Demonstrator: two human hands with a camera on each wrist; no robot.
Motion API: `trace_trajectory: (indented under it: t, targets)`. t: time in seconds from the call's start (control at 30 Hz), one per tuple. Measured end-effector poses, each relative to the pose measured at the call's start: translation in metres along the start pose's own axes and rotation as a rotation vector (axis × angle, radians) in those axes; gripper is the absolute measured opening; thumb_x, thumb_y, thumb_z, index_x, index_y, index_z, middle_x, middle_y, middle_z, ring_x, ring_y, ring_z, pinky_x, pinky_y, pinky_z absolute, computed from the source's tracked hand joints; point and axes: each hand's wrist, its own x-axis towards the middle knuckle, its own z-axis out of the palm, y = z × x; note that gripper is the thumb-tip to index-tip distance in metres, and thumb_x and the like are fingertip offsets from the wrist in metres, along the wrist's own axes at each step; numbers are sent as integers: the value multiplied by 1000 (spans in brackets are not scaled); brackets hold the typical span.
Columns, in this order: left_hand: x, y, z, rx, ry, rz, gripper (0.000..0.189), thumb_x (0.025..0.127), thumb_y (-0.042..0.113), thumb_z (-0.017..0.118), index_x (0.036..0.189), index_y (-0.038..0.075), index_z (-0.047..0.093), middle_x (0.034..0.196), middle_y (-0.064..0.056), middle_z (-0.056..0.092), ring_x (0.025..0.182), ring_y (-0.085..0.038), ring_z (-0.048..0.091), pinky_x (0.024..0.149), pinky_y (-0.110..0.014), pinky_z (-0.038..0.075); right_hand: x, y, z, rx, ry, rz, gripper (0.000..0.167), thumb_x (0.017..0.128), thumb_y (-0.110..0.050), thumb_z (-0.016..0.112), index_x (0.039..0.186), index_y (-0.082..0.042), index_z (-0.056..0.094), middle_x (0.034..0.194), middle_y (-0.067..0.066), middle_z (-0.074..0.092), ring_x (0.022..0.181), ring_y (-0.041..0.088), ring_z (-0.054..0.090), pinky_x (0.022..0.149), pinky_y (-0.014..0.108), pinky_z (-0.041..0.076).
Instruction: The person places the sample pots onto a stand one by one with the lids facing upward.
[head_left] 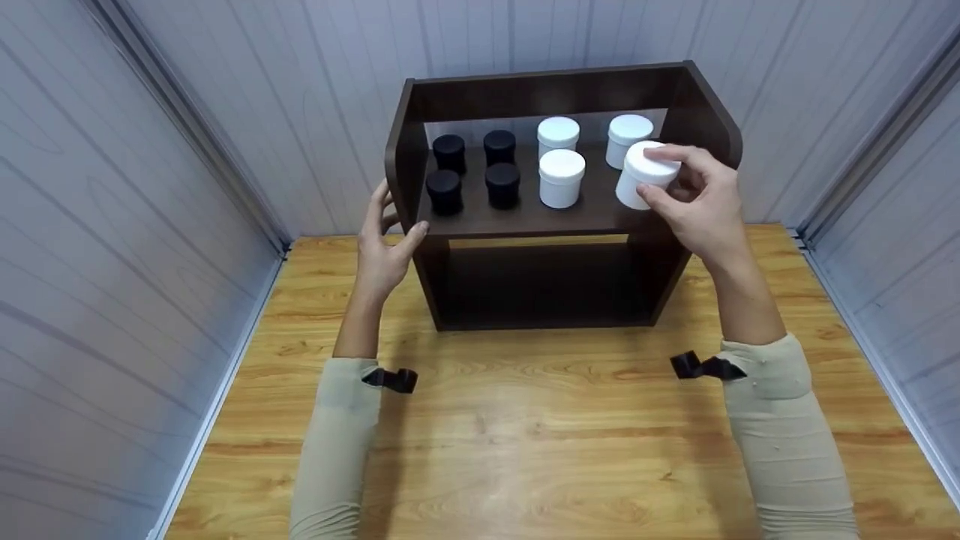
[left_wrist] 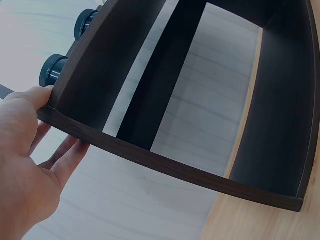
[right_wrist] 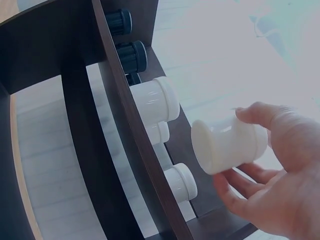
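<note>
A dark brown two-tier shelf (head_left: 517, 223) stands on the floor. At its left side panel my left hand (head_left: 384, 259) grips the edge, the thumb on the front and the fingers along the outer face. My right hand (head_left: 709, 202) pinches a white lidded jar (head_left: 646, 171) between thumb and fingers at the right end of the upper board. In the right wrist view this jar (right_wrist: 227, 147) is raised off the board, its bottom showing. Nearby on that board are a front white jar (head_left: 561, 180) and two back white jars, one in the middle (head_left: 558, 135) and one at right (head_left: 626, 142).
Several black lidded jars (head_left: 502, 186) stand in two rows on the upper board's left half. Below is the lower compartment (head_left: 540, 285). Pale panel walls (head_left: 150, 225) enclose the back and both sides, and the wood-look floor (head_left: 517, 435) extends in front.
</note>
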Motion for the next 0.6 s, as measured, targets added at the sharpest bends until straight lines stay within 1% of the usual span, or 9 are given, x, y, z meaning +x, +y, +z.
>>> trace_trajectory:
  t: [0.13, 0.2, 0.27, 0.33, 0.43, 0.5, 0.6]
  targets:
    - [0, 1, 1, 0, 1, 6, 79, 104, 8, 77, 174, 8, 39, 168, -21, 50, 139, -46, 64, 112, -52, 57, 6, 0, 3, -26, 8, 15, 43, 92, 11, 82, 134, 10, 75, 118, -18, 73, 103, 0, 72, 88, 14, 59]
    - [0, 1, 1, -3, 0, 9, 79, 105, 8, 77, 174, 8, 39, 168, -22, 49, 139, -46, 64, 118, -57, 53, 9, 0, 5, -40, 5, 27, 42, 93, 12, 81, 135, 9, 75, 120, -15, 73, 103, 0, 72, 89, 14, 59]
    - [0, 2, 1, -3, 0, 4, 79, 105, 8, 76, 175, 9, 39, 168, -22, 50, 139, -46, 64, 117, -58, 53, 11, 1, 8, -55, 5, 42, 42, 94, 11, 81, 135, 8, 75, 121, -13, 71, 104, -1, 72, 89, 13, 58]
    - [-1, 3, 0, 0, -3, 0, 79, 105, 8, 76, 175, 10, 39, 168, -21, 50, 138, -45, 65, 115, -56, 54, 14, 2, 10, -82, 7, 56, 41, 95, 9, 81, 135, 7, 76, 121, -10, 69, 105, -1, 71, 88, 12, 57]
    - [-2, 4, 0, 11, -5, -10, 79, 105, 9, 76, 175, 11, 39, 168, -20, 50, 139, -44, 65, 111, -54, 57, 16, 8, 14, -145, 20, 77, 41, 95, 4, 83, 136, 3, 78, 122, -5, 67, 106, -1, 69, 87, 12, 55]
    - [-2, 5, 0, 15, -8, -16, 79, 106, 9, 76, 175, 11, 38, 169, -20, 50, 140, -44, 65, 111, -55, 57, 18, 11, 15, -191, 24, 90, 41, 95, 1, 84, 136, -1, 79, 125, -1, 69, 108, 2, 68, 89, 14, 55]
    - [-2, 6, 1, 14, -10, -21, 79, 106, 10, 76, 176, 12, 38, 169, -21, 49, 141, -44, 64, 114, -57, 56, 18, 17, 17, -249, 21, 104, 41, 96, -3, 86, 137, -5, 80, 133, 7, 71, 115, 9, 68, 93, 17, 56]
